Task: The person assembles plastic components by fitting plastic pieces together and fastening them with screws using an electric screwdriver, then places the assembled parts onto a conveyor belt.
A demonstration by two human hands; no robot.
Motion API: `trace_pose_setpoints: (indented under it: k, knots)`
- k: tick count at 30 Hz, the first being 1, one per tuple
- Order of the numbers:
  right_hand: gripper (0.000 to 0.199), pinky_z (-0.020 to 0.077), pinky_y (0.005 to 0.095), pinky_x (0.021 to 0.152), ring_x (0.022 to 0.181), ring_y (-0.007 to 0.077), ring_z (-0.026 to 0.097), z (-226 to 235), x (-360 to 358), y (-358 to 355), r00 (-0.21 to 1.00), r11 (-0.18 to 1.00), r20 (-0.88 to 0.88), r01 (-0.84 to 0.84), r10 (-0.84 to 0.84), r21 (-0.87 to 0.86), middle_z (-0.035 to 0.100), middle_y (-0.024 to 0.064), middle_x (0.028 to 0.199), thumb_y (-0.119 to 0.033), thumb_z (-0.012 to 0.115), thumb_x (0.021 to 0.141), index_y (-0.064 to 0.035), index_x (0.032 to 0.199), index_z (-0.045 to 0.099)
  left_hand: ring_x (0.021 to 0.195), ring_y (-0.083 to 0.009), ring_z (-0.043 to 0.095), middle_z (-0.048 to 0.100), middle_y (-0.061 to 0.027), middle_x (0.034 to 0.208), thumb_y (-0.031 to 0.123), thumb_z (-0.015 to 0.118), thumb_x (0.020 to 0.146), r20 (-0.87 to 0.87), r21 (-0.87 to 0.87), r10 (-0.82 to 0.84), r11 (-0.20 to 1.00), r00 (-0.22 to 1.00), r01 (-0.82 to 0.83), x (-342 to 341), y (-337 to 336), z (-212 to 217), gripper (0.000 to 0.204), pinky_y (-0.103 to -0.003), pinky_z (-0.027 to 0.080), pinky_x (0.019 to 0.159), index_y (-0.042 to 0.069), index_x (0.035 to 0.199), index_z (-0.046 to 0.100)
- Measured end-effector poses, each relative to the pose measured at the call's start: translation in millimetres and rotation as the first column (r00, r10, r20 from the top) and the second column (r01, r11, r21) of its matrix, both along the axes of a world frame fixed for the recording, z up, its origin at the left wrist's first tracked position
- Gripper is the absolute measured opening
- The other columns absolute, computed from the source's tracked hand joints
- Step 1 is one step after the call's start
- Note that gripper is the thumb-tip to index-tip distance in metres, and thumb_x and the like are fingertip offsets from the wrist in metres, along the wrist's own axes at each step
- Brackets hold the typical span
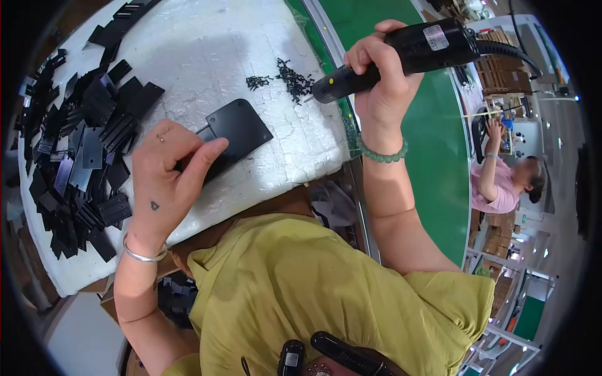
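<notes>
My left hand is closed on a black flat plate with rounded corners and small holes, thumb on top, over the white work surface. Part of the plate is hidden under the fingers. In my right hand is a black electric screwdriver, its cable running off to the right. The fingers wrap around its body, and the tip points left, close to a small pile of black screws. A smaller cluster of screws lies just left of that pile.
A large heap of black plates and brackets covers the left side of the white foam surface. A green bench top with a metal edge runs along the right. Beyond it, a person in pink works near shelves and cardboard boxes.
</notes>
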State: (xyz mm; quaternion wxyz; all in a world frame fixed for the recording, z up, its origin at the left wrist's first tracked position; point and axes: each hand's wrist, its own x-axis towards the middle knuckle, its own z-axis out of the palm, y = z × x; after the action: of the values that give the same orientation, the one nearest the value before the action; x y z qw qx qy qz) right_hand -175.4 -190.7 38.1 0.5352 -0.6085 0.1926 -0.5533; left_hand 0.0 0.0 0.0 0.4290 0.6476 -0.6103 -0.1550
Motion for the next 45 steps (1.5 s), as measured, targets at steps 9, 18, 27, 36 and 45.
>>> trace_pose_setpoints:
  k: [9,18,27,36,45]
  knots:
    - [0.022,0.0393,0.0313,0.055,0.051,0.0125,0.042,0,1,5,1.0,1.0,0.002,-0.011,0.011,-0.008,0.043,0.0041,0.062,-0.003,0.054,0.075,-0.0006,0.095,0.047,0.068,-0.0225,0.051,0.053,-0.0074,0.07,0.007,0.07,0.07,-0.007,-0.066,0.025,0.998,1.0,-0.026,-23,-23,4,0.014,-0.031,0.041,0.061,0.005,0.083,0.064]
    - [0.022,0.035,0.0291,0.057,0.053,0.0121,0.037,17,-9,10,0.98,0.99,0.136,-0.142,0.144,-0.025,0.04,0.0024,0.063,-0.005,0.051,0.077,-0.0057,0.099,0.048,0.083,-0.0258,0.053,0.06,-0.0075,0.078,0.012,0.072,0.069,0.12,-0.154,-0.018,0.987,0.993,0.036,-21,-60,-5,0.017,-0.034,0.044,0.071,0.007,0.085,0.067]
    - [0.029,0.0393,0.032,0.054,0.05,0.0134,0.041,32,-16,12,0.928,0.966,0.271,-0.234,0.256,-0.111,0.045,0.0046,0.064,-0.006,0.052,0.076,-0.0034,0.104,0.044,0.089,-0.025,0.055,0.065,-0.0002,0.08,0.017,0.074,0.065,0.229,-0.322,-0.088,0.933,0.969,0.161,-31,-105,-26,0.018,-0.037,0.043,0.072,0.009,0.08,0.068]
    - [0.031,0.0383,0.0318,0.055,0.049,0.013,0.04,40,-20,16,0.907,0.953,0.296,-0.268,0.298,-0.14,0.043,0.0031,0.06,-0.007,0.05,0.076,-0.0047,0.106,0.045,0.091,-0.0263,0.055,0.066,-0.0042,0.084,0.01,0.074,0.068,0.122,-0.302,-0.052,0.949,0.991,0.087,-35,-96,-12,0.019,-0.034,0.047,0.076,0.006,0.085,0.068]
    - [0.037,0.0378,0.0312,0.056,0.048,0.0124,0.037,47,-27,22,0.861,0.915,0.31,-0.37,0.402,-0.161,0.04,0.0017,0.059,-0.007,0.045,0.076,-0.0087,0.113,0.046,0.091,-0.0252,0.056,0.065,-0.0052,0.083,0.007,0.071,0.071,0.168,-0.336,-0.12,0.926,0.979,0.171,-35,-88,-7,0.015,-0.033,0.048,0.072,0.005,0.085,0.066]
